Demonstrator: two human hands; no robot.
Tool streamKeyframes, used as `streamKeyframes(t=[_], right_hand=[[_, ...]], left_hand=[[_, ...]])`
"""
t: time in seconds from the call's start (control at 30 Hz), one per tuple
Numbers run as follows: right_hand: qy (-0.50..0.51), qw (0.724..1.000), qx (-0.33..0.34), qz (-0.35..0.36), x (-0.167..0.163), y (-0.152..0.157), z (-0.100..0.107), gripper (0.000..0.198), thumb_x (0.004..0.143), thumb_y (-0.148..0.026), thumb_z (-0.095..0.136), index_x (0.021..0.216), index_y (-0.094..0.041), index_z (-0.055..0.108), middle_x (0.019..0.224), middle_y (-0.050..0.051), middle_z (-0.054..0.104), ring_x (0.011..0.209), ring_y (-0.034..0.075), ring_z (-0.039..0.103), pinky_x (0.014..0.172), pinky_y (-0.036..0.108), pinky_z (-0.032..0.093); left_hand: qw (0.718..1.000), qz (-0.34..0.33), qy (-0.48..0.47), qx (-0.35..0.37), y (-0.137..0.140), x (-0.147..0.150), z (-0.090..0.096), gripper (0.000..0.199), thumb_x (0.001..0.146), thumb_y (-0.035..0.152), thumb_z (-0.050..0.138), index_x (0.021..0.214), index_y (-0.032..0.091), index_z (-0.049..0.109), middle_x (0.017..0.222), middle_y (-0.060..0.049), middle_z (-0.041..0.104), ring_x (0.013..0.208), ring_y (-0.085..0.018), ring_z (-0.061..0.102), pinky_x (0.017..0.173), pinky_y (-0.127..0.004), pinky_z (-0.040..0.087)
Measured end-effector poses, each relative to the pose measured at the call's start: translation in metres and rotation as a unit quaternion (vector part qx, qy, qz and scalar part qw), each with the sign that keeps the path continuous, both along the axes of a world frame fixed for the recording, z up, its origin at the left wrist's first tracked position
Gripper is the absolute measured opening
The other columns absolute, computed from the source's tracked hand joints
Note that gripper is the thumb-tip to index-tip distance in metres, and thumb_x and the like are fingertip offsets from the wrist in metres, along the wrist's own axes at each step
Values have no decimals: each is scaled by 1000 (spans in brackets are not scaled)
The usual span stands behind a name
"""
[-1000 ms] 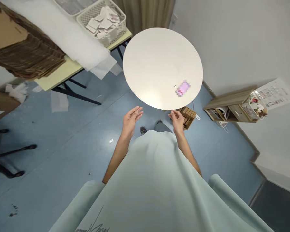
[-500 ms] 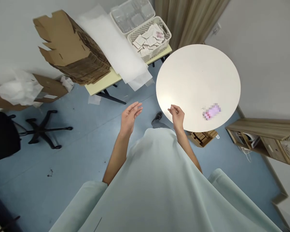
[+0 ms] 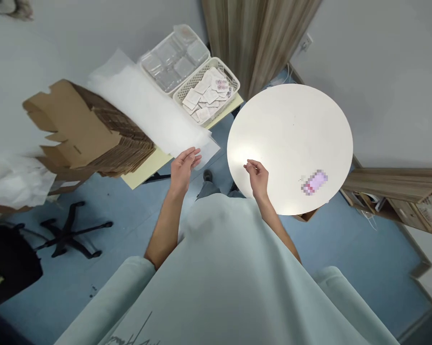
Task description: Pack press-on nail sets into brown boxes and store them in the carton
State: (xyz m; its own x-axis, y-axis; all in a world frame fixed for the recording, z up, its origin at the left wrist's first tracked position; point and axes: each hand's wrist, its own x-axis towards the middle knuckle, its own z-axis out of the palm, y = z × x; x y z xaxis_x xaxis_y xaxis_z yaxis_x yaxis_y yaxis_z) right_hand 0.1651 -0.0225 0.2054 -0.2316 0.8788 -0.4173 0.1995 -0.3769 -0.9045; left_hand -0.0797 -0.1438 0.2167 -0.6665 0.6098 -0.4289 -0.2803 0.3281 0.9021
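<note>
My left hand (image 3: 182,170) is raised at the near edge of the long white packing sheets (image 3: 158,110), its fingers loosely bent and apart. Nothing shows in it, and whether it touches the sheets I cannot tell. Over the left part of the round white table (image 3: 298,129) is my right hand (image 3: 258,177), thumb and fingertips drawn together with nothing visible between them. On that table, to the right of this hand, lies a blurred-out pink and purple item (image 3: 314,182).
A yellow side table (image 3: 144,168) bears a stack of flattened cardboard boxes (image 3: 89,129), a white basket of small packets (image 3: 206,96) and a lidded clear container (image 3: 176,57). A black wheeled chair (image 3: 14,263) stands left; a wooden cabinet (image 3: 391,184) stands right.
The view has shifted as I step forward, bringing the side table and its sheets closer to my left hand. Both hands keep much the same pose; a second shoe now shows.
</note>
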Motion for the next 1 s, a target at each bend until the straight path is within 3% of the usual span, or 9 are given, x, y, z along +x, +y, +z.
streamKeyframes(t=[0.2,0.33,0.43,0.57,0.73,0.87,1.0], right_hand=[[-37,995,28,-90,-29,7,12,36,98,-55,78,118,-25,82,108,7,86,117,30,85,118,53,65],[-62,987,41,-142,-53,1,22,36,99,-54,76,118,-25,82,110,8,86,116,29,84,116,52,65],[-86,980,40,-175,-71,-9,28,36,99,-54,76,118,-24,82,111,9,86,117,30,85,115,52,65],[-110,968,31,-223,-92,-30,34,38,99,-56,75,119,-24,82,111,9,86,119,30,85,115,52,66],[-116,948,14,-297,-106,-56,37,40,97,-57,78,117,-23,82,108,9,87,117,30,85,117,55,65],[-117,937,7,-328,-110,-66,37,42,94,-58,80,117,-22,82,109,9,87,117,31,85,118,56,64],[-111,942,8,-318,-111,-60,37,48,93,-62,80,118,-21,81,110,9,87,119,31,85,118,55,63]], left_hand=[[986,-113,108,-61,96,-89,-51,46,94,26,73,139,13,76,149,-21,78,143,-35,73,125,-50,57],[942,-210,212,-155,159,-143,-79,49,92,19,69,140,12,75,148,-19,78,128,-33,77,126,-49,52],[902,-285,256,-203,189,-169,-100,55,87,16,70,142,9,74,145,-21,77,135,-37,72,130,-49,46],[866,-365,280,-195,208,-181,-126,57,89,15,71,145,4,71,152,-29,70,148,-43,61,133,-54,39],[851,-393,280,-207,211,-179,-142,58,90,15,74,147,8,70,154,-31,65,148,-49,58,128,-60,42],[827,-418,304,-220,210,-178,-140,50,96,15,66,146,8,69,152,-30,68,144,-47,61,122,-59,46],[830,-408,308,-225,210,-183,-123,29,101,19,63,127,15,76,133,-23,79,131,-40,69,115,-51,50]])
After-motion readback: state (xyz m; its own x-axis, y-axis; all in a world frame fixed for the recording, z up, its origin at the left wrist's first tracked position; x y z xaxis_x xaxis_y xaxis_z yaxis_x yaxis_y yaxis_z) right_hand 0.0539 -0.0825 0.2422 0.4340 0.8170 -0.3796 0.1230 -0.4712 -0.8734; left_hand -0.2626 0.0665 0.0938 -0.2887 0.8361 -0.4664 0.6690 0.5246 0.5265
